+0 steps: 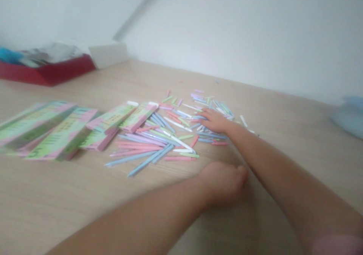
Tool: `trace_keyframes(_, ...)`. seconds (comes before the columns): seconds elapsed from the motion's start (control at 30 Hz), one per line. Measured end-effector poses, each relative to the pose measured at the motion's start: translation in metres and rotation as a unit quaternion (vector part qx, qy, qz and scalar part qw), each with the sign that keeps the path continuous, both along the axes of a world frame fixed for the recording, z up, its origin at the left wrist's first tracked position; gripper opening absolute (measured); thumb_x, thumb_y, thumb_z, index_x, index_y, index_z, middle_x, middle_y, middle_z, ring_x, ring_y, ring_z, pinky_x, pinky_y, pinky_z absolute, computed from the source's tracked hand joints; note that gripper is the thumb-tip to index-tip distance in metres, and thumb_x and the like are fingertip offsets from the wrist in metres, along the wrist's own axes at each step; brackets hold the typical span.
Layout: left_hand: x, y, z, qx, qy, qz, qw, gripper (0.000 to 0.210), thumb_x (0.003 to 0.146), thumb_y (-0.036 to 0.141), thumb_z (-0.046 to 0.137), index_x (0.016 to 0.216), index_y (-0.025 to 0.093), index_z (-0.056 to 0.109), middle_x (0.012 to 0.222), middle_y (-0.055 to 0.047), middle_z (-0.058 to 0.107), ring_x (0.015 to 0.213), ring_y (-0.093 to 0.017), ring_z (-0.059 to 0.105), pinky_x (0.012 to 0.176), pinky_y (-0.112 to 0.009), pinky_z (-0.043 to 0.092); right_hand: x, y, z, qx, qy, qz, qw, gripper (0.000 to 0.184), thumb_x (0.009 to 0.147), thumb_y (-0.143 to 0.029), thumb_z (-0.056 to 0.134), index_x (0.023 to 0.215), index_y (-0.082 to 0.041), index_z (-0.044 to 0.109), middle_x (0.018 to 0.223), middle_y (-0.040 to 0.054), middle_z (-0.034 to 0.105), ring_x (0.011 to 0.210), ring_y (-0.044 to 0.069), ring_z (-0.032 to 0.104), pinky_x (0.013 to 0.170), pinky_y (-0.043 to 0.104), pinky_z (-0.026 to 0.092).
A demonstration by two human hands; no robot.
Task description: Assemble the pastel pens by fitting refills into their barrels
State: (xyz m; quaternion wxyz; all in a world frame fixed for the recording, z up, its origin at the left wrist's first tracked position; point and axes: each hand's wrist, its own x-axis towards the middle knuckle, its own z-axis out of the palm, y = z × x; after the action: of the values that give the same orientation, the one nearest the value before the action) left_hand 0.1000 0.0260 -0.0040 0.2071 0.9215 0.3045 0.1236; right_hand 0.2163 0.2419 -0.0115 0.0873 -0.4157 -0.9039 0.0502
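Pastel pen barrels and caps in blue, pink, green, lilac and white lie in a loose pile [141, 143] at the middle of the table. My right hand [212, 121] reaches over the far right part of the heap, palm down, fingers stretched out and touching small pieces [212, 137]. Nearer to me, just right of the heap, my left hand [222, 183] is curled closed above the table; whether anything is in it is hidden. Several long pink-and-green printed boxes [62, 134] lie left of the pile, some resting on others.
A red open box [48, 73] with crumpled white and blue stuff stands at the back left, beside a pale flap [109, 54]. A white wall [241, 32] borders the wooden table [306, 145]. Something bluish and see-through [348, 113] lies at the right edge.
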Motion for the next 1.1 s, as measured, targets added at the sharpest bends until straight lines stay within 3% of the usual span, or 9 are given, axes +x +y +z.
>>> trace_keyframes(0.2, -0.002, -0.001, 0.003, 0.021, 0.000, 0.003, 1.000, 0.019, 0.097, 0.028, 0.048, 0.110, 0.018, 0.059, 0.098, -0.009, 0.077, 0.084, -0.027, 0.075, 0.065, -0.036, 0.053, 0.013, -0.029, 0.005, -0.012, 0.015, 0.048, 0.999, 0.048, 0.100, -0.042, 0.055, 0.143, -0.024, 0.064, 0.161, 0.0131, 0.049, 0.147, 0.031, 0.045, 0.123, 0.050, 0.032)
trace_keyframes(0.4, 0.001, 0.002, -0.007, 0.061, -0.027, -0.019, 0.998, 0.017, 0.097, 0.023, 0.048, 0.105, 0.016, 0.061, 0.105, -0.011, 0.076, 0.105, -0.026, 0.072, 0.089, -0.038, 0.055, 0.027, -0.041, 0.006, -0.018, 0.048, 0.075, 0.996, 0.043, 0.090, -0.032, 0.064, 0.133, -0.024, 0.071, 0.154, 0.0124, 0.056, 0.144, 0.030, 0.049, 0.121, 0.049, 0.033)
trace_keyframes(0.57, 0.002, 0.000, -0.008, 0.047, -0.009, 0.009, 0.999, 0.020, 0.097, 0.028, 0.048, 0.108, 0.018, 0.060, 0.099, -0.009, 0.076, 0.086, -0.026, 0.074, 0.071, -0.037, 0.055, 0.028, -0.044, 0.005, -0.012, 0.080, 0.064, 0.995, 0.029, 0.091, -0.037, 0.064, 0.113, -0.025, 0.077, 0.141, 0.0103, 0.066, 0.137, 0.028, 0.055, 0.118, 0.048, 0.037)
trace_keyframes(0.73, 0.000, -0.001, -0.003, 0.068, 0.000, 0.002, 0.998, 0.017, 0.097, 0.027, 0.050, 0.106, 0.016, 0.061, 0.097, -0.010, 0.076, 0.087, -0.027, 0.074, 0.071, -0.038, 0.055, 0.005, -0.039, 0.007, 0.024, 0.098, -0.011, 0.995, 0.035, 0.102, -0.044, 0.048, 0.097, -0.022, 0.075, 0.125, 0.0109, 0.073, 0.124, 0.027, 0.063, 0.110, 0.046, 0.042)
trace_keyframes(0.87, 0.000, -0.001, -0.004, 0.070, -0.010, -0.010, 0.997, 0.021, 0.096, 0.025, 0.049, 0.110, 0.015, 0.061, 0.098, -0.011, 0.076, 0.084, -0.028, 0.074, 0.069, -0.040, 0.056, -0.028, -0.031, 0.012, 0.045, 0.070, -0.044, 0.996, 0.029, 0.099, -0.040, 0.054, 0.092, -0.020, 0.074, 0.104, 0.0108, 0.076, 0.104, 0.028, 0.067, 0.099, 0.042, 0.046)
trace_keyframes(1.1, 0.003, -0.001, -0.005, 0.066, -0.009, 0.007, 0.998, 0.025, 0.095, 0.029, 0.047, 0.104, 0.013, 0.064, 0.094, -0.015, 0.075, 0.080, -0.029, 0.074, 0.065, -0.042, 0.057, -0.066, -0.018, 0.011, 0.054, 0.017, -0.021, 0.998, 0.029, 0.101, -0.031, 0.050, 0.115, -0.019, 0.072, 0.116, 0.0119, 0.074, 0.108, 0.025, 0.066, 0.096, 0.035, 0.046)
